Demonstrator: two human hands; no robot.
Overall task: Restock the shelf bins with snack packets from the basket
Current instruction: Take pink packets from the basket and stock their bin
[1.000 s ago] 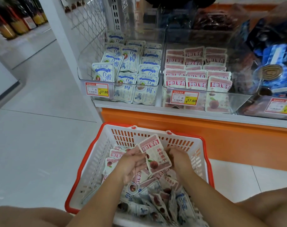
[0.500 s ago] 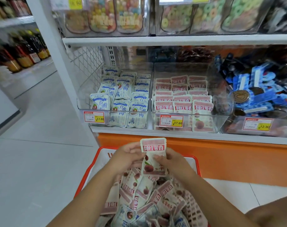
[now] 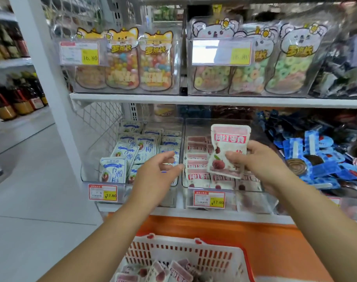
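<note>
Basket (image 3: 183, 253): white with a red rim, at the bottom edge, below the orange shelf base.
Loose packets (image 3: 163, 271): pink and white, heaped in the basket.
Left hand (image 3: 155, 176): fingers loosely spread and half straight, holding nothing; it is raised in front of the left bin, fingertips near the divide between the two bins.
Right hand (image 3: 259, 165): pinches a packet at its lower half, thumb on the front, fingers behind.
Packet (image 3: 228, 137): pink and white with a red fruit picture, nearly upright, held up in front of the middle bin, clear of the stock inside.
Middle bin (image 3: 198, 127): clear plastic, with rows of matching pink packets (image 3: 196, 165) lying flat; a tag (image 3: 209, 198) on its front reads 17.60.
Left bin (image 3: 96, 151): clear, holds blue and white packets (image 3: 128, 147), some leaning upright; its tag (image 3: 103, 192) reads 17.80.
Right bin: blue wrappers (image 3: 316, 159) in a loose pile.
Upper shelf (image 3: 194, 99): clear bins of candy bags (image 3: 139, 64) with cartoon animal tops, and ring sweets (image 3: 255, 64) to the right.
Far left: bottles (image 3: 16, 98) on another rack, blurred.
</note>
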